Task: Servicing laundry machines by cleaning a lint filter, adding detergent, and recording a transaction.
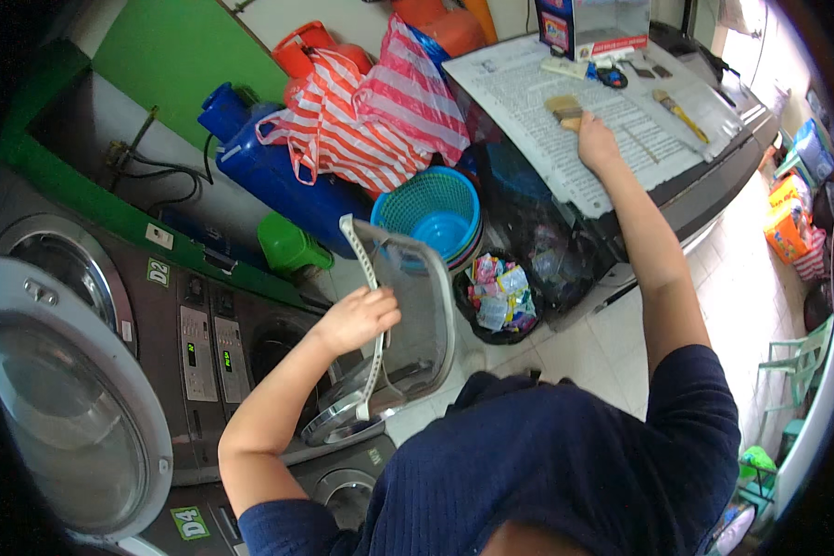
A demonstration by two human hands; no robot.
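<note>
My left hand point(357, 320) is closed around the pale edge strip of a dryer lint screen point(417, 310), a grey mesh piece with a rounded frame. It is held upright beside the dryers, above the floor. On the right, my outstretched arm reaches to the paper-covered tabletop. There my right hand point(598, 144) grips the handle of a flat paintbrush point(565, 111), its tan bristles pointing away from me over the printed sheet. A second, narrower brush point(681, 116) with a yellowish handle lies farther right on the same top, apart from my hand.
Dryers line the left side, one with its round door point(74, 398) swung open. Blue and green baskets point(426, 218) stand beyond the screen, near a bin point(500, 296) of crumpled wrappers. Striped bags point(361, 120) rest on a blue gas cylinder point(278, 157). A box point(593, 28) stands on the tabletop.
</note>
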